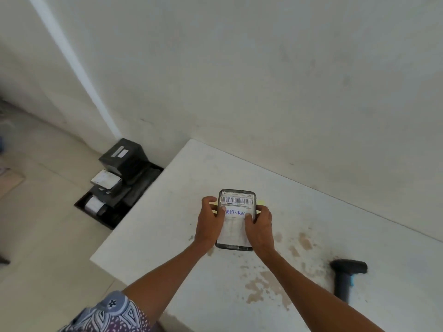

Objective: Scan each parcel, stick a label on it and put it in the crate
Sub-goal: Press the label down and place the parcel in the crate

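On the floor (48,240), black crate (93,217), dark labelled parcels (124,156) inside

white table (311,212), black scanner (347,271), blue-patterned sleeve (112,312), black crate (96,212)

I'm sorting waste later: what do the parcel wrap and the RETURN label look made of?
The parcel looks wrapped in grey plastic film, slightly glossy, with soft rounded corners. The RETURN label looks like matte white paper, taking blue pen ink; its backing is hidden.
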A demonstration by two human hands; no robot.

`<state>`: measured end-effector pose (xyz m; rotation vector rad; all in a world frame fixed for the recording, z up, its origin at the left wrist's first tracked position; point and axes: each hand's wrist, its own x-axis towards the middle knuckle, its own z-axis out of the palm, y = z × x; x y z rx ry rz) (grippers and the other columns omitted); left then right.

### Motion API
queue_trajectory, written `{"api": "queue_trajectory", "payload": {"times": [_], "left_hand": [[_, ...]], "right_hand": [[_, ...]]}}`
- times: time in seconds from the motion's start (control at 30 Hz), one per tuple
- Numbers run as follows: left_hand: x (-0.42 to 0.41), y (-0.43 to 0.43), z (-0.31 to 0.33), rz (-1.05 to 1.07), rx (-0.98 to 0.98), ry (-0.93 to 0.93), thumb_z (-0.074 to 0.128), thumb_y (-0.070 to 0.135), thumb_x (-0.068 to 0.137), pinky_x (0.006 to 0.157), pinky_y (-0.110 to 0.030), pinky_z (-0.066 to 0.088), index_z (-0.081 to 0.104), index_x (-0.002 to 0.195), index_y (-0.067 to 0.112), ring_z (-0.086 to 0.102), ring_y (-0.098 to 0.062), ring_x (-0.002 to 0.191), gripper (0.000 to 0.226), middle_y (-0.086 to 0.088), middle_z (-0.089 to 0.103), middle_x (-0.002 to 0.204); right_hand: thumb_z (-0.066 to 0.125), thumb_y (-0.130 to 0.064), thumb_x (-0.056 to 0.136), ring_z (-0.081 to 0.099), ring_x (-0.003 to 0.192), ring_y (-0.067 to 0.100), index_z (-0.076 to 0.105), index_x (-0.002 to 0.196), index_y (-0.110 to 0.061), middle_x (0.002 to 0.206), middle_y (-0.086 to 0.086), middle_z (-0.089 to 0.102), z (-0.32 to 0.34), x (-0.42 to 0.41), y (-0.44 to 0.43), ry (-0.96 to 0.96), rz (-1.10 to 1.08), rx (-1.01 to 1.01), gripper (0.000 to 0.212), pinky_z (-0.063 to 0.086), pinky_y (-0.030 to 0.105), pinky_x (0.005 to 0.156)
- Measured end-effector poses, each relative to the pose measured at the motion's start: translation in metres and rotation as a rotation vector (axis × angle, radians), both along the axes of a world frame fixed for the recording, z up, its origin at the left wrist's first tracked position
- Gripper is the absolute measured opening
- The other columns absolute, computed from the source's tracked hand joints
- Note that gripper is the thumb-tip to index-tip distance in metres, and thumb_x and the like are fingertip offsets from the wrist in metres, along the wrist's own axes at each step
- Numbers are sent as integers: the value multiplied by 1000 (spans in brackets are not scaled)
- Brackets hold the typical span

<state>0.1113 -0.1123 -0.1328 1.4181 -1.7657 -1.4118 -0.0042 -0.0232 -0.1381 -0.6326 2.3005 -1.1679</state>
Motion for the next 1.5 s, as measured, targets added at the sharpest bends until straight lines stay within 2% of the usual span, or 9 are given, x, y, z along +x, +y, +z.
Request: {"api": "queue_trajectory", "payload": {"times": [0.37,0.67,0.83,0.93,1.07,1.17,1.27,1.37,1.5], "left_hand": [[267,-144,6,191,198,98,53,18,99,98,-44,53,55,137,23,66,-18,107,38,-1,70,117],[403,-209,-11,347,240,194,56,18,100,92,-39,57,52,140,30,67,-18,107,42,0,69,123],[444,-245,-33,288,396,198,64,13,94,66,-28,60,51,130,46,74,-13,91,51,0,75,106],[454,-280,-52,207,332,25,66,11,92,85,-37,60,50,138,36,69,-19,101,55,-7,68,118],[447,-329,-77,37,233,-250,74,20,84,89,-26,52,51,136,31,62,-15,109,58,3,63,124],[439,-362,-98,-52,245,-333,79,23,78,92,-29,52,54,132,29,62,-15,109,60,4,65,119],[434,-390,-121,-94,271,-352,82,25,73,93,-32,52,55,131,25,62,-14,108,63,5,65,119],[430,-417,-151,-67,293,-342,84,22,72,93,-32,51,57,130,18,62,-17,106,64,-1,65,120],[429,-448,-198,-71,324,-355,85,19,70,94,-41,52,59,127,13,63,-21,107,63,-5,65,119]], "right_hand": [[59,-22,97,58,99,18,48,137,-9,127,10,53,6,230,-175,-158,258,-6,44,50,32,87],[54,-10,95,61,109,19,54,133,-18,124,1,65,-5,357,-258,-284,537,53,39,52,34,93],[54,-7,97,62,110,24,50,134,-8,128,9,64,-38,382,-304,-326,558,148,38,52,42,98],[55,-12,98,52,123,19,32,150,-7,139,5,52,-56,388,-333,-253,602,206,57,37,18,97],[57,-17,99,43,136,22,18,157,-12,155,9,35,-77,383,-372,-154,707,230,71,35,18,97],[54,-15,100,47,131,16,26,155,-16,150,5,44,-92,377,-394,-212,778,275,62,36,13,101],[54,-13,100,50,118,4,36,150,-23,143,-4,51,-113,377,-408,-294,755,296,55,32,-5,84],[51,-12,100,46,121,2,40,149,-22,143,-6,48,-141,379,-424,-397,697,363,51,32,1,92],[51,-10,99,53,113,4,55,125,-32,124,-11,56,-186,385,-446,-400,630,403,34,35,-7,75]]}}
